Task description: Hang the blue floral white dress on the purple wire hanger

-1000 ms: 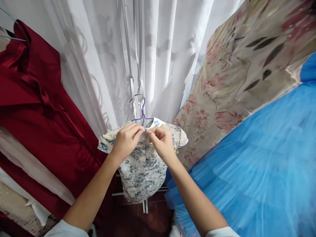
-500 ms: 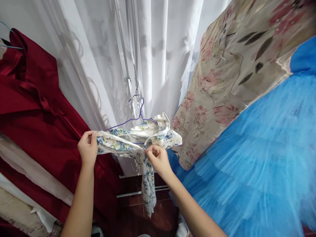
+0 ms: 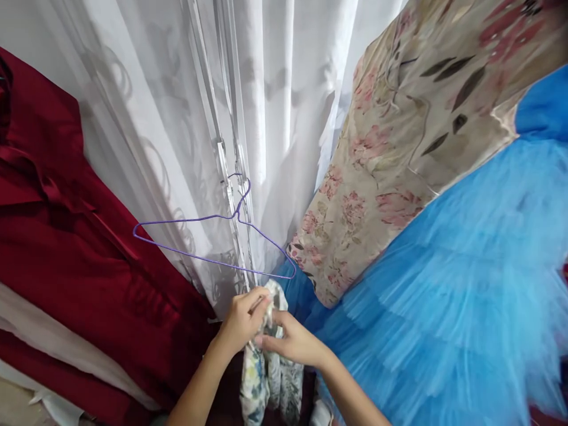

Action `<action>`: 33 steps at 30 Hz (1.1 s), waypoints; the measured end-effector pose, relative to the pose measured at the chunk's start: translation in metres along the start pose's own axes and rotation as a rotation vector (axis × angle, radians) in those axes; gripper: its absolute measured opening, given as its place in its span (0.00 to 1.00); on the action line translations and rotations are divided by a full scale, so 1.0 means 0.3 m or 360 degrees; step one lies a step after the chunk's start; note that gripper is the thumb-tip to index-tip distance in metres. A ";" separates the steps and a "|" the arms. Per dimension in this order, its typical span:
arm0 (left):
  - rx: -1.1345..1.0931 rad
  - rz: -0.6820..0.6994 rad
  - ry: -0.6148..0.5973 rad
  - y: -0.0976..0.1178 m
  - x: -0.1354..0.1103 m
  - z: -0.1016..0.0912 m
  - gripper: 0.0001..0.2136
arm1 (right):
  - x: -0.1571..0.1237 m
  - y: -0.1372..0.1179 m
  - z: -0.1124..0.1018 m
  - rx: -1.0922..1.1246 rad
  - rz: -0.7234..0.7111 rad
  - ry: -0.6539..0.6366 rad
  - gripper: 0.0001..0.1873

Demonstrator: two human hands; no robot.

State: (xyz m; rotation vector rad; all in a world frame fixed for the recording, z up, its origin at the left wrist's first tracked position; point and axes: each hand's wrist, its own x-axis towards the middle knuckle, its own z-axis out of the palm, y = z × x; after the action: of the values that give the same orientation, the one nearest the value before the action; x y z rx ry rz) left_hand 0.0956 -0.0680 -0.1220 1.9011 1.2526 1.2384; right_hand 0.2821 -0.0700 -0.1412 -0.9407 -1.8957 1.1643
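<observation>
White curtain [image 3: 277,71] filled the backdrop, hung in long vertical folds, shadows across it. Right side of view: blue tiered skirt [image 3: 465,266], sheer layers, spread down to the lower edge. Left side: deep red garment [image 3: 57,248], smooth cloth, running from the upper left toward the lower middle. Beige flowered garment [image 3: 377,148] between curtain and blue skirt — pink blooms, dark leaves, pale cord across its front. Metal stand [image 3: 222,157], slim pale uprights, stood before the curtain near the centre.

Purple wire hanger [image 3: 213,261] at the stand, hook by the uprights, whole frame showing, tilted down toward the right. Small floral garment [image 3: 255,381], white with blue and yellow-green print, was below the hanger's lower bar and apart from it, bunched at the top, lower folds hanging.

Left hand [image 3: 242,322] at the garment's bunched top, thumb and fingertips pinched together on the cloth. Right hand [image 3: 297,343] just beside, against the fabric — thumb and forefinger somewhat apart; could not tell whether they gripped it
</observation>
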 end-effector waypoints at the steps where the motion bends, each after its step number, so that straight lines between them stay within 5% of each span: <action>1: -0.0022 0.0027 -0.0160 0.038 0.022 0.018 0.10 | -0.011 -0.018 0.000 0.0080 0.0016 -0.0082 0.15; 5: -0.0571 -0.0275 -0.0590 0.114 0.049 0.055 0.13 | -0.048 -0.068 -0.100 0.0391 0.0111 0.0042 0.17; 8: -0.0969 -0.0639 -0.1075 0.134 -0.016 0.080 0.28 | -0.064 -0.100 -0.267 0.0257 -0.0029 0.0434 0.15; 10: -0.1069 -0.0689 -0.1279 0.156 -0.073 0.103 0.33 | -0.042 -0.126 -0.381 0.0068 -0.0167 0.0591 0.11; 14: -0.1189 -0.0550 -0.1103 0.190 -0.142 0.131 0.42 | 0.115 -0.162 -0.521 -0.0120 -0.0370 0.0680 0.08; 18: -0.0987 -0.0665 -0.0614 0.120 -0.161 0.098 0.45 | 0.313 -0.165 -0.515 0.0025 -0.0309 0.0460 0.14; 22: -0.0393 -0.0839 -0.0097 -0.012 -0.172 -0.047 0.27 | 0.382 -0.185 -0.460 0.0456 -0.0074 -0.0018 0.20; 25: -0.0119 -0.0682 -0.0139 -0.055 -0.161 -0.221 0.16 | 0.367 -0.216 -0.462 0.0674 0.0100 -0.0166 0.22; 29: 0.0449 -0.0375 -0.0493 -0.039 -0.086 -0.457 0.13 | 0.355 -0.258 -0.491 0.0714 0.0193 -0.0188 0.17; 33: 0.1296 -0.0037 -0.0172 -0.022 0.034 -0.647 0.11 | 0.354 -0.277 -0.484 0.0760 0.0214 -0.0201 0.15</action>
State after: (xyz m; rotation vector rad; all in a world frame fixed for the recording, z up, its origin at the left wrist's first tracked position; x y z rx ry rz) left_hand -0.0807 -0.0647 -0.0400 2.4320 1.8928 0.6204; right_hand 0.3363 0.0520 0.0055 -0.7473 -1.5547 1.6949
